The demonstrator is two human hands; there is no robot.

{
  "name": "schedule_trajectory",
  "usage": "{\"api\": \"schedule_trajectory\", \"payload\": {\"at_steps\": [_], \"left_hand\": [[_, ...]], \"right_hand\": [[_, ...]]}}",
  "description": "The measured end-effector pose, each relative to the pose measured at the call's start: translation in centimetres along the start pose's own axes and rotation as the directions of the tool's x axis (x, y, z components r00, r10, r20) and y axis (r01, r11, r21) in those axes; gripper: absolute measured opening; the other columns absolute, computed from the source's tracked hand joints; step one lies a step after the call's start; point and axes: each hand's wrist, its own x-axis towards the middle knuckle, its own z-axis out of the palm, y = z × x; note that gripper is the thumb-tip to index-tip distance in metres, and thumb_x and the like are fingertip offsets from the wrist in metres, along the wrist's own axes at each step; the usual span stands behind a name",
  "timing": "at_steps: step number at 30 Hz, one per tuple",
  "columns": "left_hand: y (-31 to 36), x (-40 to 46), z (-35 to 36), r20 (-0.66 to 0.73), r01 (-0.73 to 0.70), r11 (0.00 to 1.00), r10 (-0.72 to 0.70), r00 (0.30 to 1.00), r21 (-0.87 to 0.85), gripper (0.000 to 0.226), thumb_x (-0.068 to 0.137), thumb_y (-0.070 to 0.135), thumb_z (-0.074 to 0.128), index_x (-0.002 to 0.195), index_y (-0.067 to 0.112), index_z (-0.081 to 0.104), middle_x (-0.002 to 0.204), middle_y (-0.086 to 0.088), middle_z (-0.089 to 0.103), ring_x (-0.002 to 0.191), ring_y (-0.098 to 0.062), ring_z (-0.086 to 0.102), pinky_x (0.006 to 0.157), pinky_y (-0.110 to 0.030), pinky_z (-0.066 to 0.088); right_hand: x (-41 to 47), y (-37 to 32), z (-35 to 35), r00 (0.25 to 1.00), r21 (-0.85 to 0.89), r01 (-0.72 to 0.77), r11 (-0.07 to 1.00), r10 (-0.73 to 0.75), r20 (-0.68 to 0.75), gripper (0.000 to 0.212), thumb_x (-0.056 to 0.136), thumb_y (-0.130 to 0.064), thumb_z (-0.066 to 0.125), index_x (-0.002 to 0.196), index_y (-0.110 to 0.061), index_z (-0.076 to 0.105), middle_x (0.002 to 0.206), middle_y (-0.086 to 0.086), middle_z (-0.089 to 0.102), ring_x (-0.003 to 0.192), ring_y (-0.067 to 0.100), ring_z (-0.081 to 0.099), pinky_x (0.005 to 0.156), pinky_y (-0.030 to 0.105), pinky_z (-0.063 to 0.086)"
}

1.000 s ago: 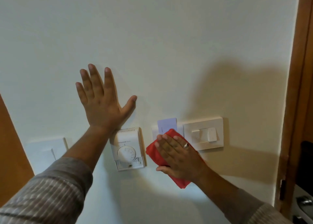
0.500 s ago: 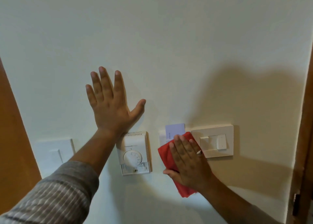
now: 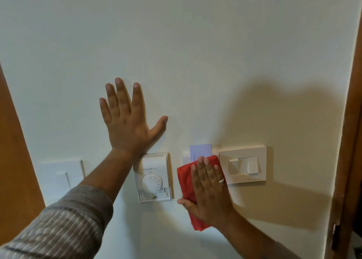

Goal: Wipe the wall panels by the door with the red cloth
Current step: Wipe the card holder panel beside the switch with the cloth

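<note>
"Honeywell" can be read in grey on the white plastic dial thermostat [image 3: 154, 177], with small numbers round the dial that are too tiny to make out; a short row of dots or characters is printed down the left edge of the pale lilac key card [image 3: 200, 151], not legible either. The folded red cloth [image 3: 186, 182] is pressed flat against the wall by the right hand [image 3: 210, 192], fingers straight and together, thumb tucked under the cloth's lower left edge, so it's pinned by the palm rather than clenched; a silver ring [image 3: 221, 180] is worn on it. The cloth is sat over the card holder, between the thermostat and the cream double rocker switch plate [image 3: 242, 164], touching that plate's left edge. The left hand [image 3: 127, 125] is spread flat and empty on the white painted wall [image 3: 176, 43] just above the thermostat. Compared with half a second back, barely anything is changed; the cloth and both hands are kept in about the same spots.
</note>
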Motion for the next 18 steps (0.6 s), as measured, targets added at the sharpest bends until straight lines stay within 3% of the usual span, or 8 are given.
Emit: {"api": "schedule_trajectory", "payload": {"at_steps": [2, 6, 9, 11, 13, 18], "left_hand": [[0.0, 0.0, 0.0, -0.008, -0.001, 1.000, 0.001, 1.000, -0.002, 0.105, 0.088, 0.080, 0.038, 0.162, 0.013, 0.008, 0.168, -0.027, 0.004, 0.156, -0.048, 0.002, 0.124, -0.060, 0.000], [-0.1, 0.0, 0.0, -0.018, -0.003, 1.000, 0.003, 1.000, 0.004, 0.105, 0.088, 0.081, 0.038, 0.163, 0.014, 0.008, 0.168, -0.027, 0.004, 0.155, -0.047, 0.003, 0.124, -0.060, 0.000], [-0.1, 0.1, 0.0, -0.022, -0.001, 1.000, 0.001, 1.000, 0.010, 0.104, 0.088, 0.081, 0.037, 0.162, 0.013, 0.010, 0.168, -0.027, 0.006, 0.155, -0.048, 0.004, 0.124, -0.060, 0.000], [0.0, 0.1, 0.0, -0.021, 0.005, 1.000, -0.004, 1.000, 0.010, 0.104, 0.088, 0.081, 0.037, 0.162, 0.012, 0.011, 0.168, -0.028, 0.006, 0.155, -0.048, 0.005, 0.124, -0.060, 0.001], [0.1, 0.0, -0.1, -0.022, 0.003, 1.000, -0.003, 1.000, 0.006, 0.104, 0.088, 0.080, 0.038, 0.162, 0.011, 0.013, 0.168, -0.029, 0.007, 0.155, -0.049, 0.006, 0.124, -0.060, 0.001], [0.0, 0.0, -0.4, -0.010, -0.003, 1.000, 0.003, 1.000, 0.000, 0.104, 0.088, 0.081, 0.037, 0.162, 0.012, 0.011, 0.168, -0.028, 0.006, 0.155, -0.049, 0.004, 0.124, -0.060, 0.000]], "right_hand": [[-0.5, 0.1, 0.1, 0.998, 0.029, 0.054, 0.998, -0.054, 0.011, 0.101, 0.093, -0.076, 0.032, 0.159, -0.003, 0.008, 0.168, 0.017, 0.000, 0.156, 0.034, 0.001, 0.127, 0.048, 0.000], [-0.6, 4.4, -0.2, 0.923, -0.012, 0.385, 0.923, -0.384, 0.015, 0.097, 0.093, -0.072, 0.044, 0.159, -0.007, 0.013, 0.164, 0.011, 0.018, 0.157, 0.030, 0.005, 0.128, 0.044, 0.004], [-0.1, 4.1, -0.3, 0.967, -0.019, 0.256, 0.967, -0.256, -0.009, 0.095, 0.093, -0.073, 0.041, 0.158, -0.007, 0.019, 0.164, 0.013, 0.023, 0.156, 0.031, 0.008, 0.128, 0.045, 0.004], [0.3, 2.2, -0.2, 0.994, -0.006, 0.105, 0.994, -0.105, 0.000, 0.099, 0.093, -0.076, 0.036, 0.160, -0.005, 0.013, 0.168, 0.016, 0.012, 0.156, 0.033, 0.010, 0.127, 0.047, 0.002], [0.4, 0.9, 0.0, 0.998, 0.025, 0.065, 0.998, -0.065, 0.025, 0.102, 0.093, -0.078, 0.033, 0.159, -0.004, 0.012, 0.169, 0.016, 0.006, 0.156, 0.035, 0.010, 0.127, 0.049, 0.001], [0.4, 3.9, -0.4, 0.918, 0.020, 0.395, 0.918, -0.396, 0.014, 0.093, 0.095, -0.071, 0.037, 0.160, -0.009, 0.013, 0.168, 0.011, 0.007, 0.157, 0.031, 0.006, 0.128, 0.045, 0.006]]}}
